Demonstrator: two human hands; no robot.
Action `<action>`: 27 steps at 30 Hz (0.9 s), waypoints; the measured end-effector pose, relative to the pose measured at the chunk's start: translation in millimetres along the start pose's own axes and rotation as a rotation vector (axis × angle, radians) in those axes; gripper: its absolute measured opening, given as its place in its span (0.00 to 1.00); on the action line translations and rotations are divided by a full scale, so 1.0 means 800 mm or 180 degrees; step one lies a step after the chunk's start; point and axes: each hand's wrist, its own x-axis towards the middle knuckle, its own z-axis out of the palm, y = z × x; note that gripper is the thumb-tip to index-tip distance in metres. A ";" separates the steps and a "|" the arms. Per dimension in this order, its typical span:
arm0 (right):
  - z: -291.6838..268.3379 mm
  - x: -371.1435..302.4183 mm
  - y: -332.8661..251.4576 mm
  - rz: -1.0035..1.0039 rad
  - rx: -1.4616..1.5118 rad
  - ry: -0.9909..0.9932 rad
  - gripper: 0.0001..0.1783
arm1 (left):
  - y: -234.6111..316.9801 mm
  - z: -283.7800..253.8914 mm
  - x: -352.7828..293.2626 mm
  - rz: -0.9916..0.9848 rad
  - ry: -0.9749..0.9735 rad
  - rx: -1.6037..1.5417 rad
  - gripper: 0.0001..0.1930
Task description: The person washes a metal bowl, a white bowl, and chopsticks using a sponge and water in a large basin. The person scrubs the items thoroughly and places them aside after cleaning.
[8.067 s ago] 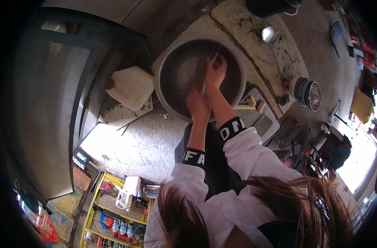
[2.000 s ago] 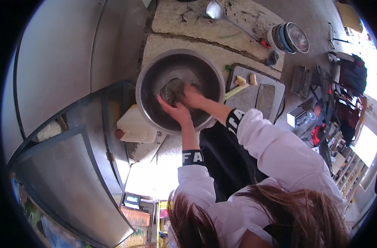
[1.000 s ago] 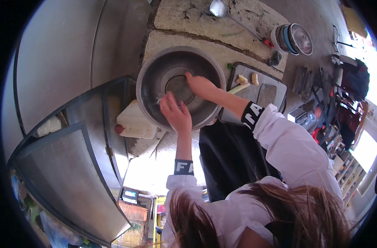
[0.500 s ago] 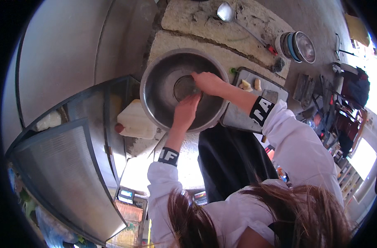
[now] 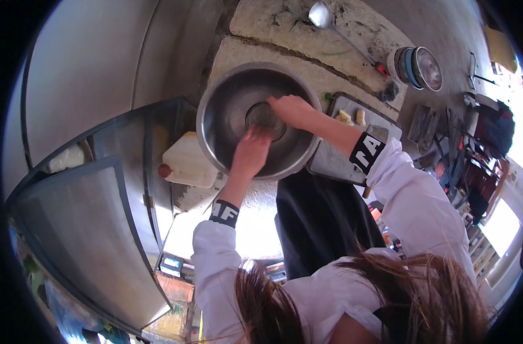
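A wide steel basin [image 5: 220, 106] stands in front of me. Low inside it is a round, dark-rimmed piece [image 5: 260, 113], partly covered by my fingers; I cannot make out whether it is a dish, a lid or a sieve. The fingers of my right hand [image 5: 294, 112] are closed on its far right rim. My left hand [image 5: 251, 152] reaches in over the basin's near edge with fingers stretched out, slightly blurred, against the near side of the round piece.
Right of the basin lies a grey tray [image 5: 336, 153] with pale food chunks [image 5: 360, 117]. Beyond are a red-handled metal ladle [image 5: 322, 17] and stacked bowls [image 5: 429, 67]. A whitish plastic jug [image 5: 189, 160] with a red cap sits at the left, by a framed panel [image 5: 72, 229].
My left hand has slid slightly down and left over the round piece, its fingers flatter. My right hand keeps its hold on the rim. The view has shifted a little.
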 end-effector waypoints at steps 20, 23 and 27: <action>0.074 0.043 -0.009 0.1102 0.5722 -0.0029 0.16 | 0.084 -0.014 0.021 -0.2876 0.2068 -0.5603 0.15; 0.054 0.003 -0.049 0.0310 0.4584 0.0333 0.12 | 0.068 -0.016 0.023 -0.2596 0.2251 -0.5689 0.18; 0.052 -0.077 -0.106 -0.0897 0.2603 0.1716 0.16 | 0.055 -0.021 0.017 -0.1865 0.2448 -0.6965 0.19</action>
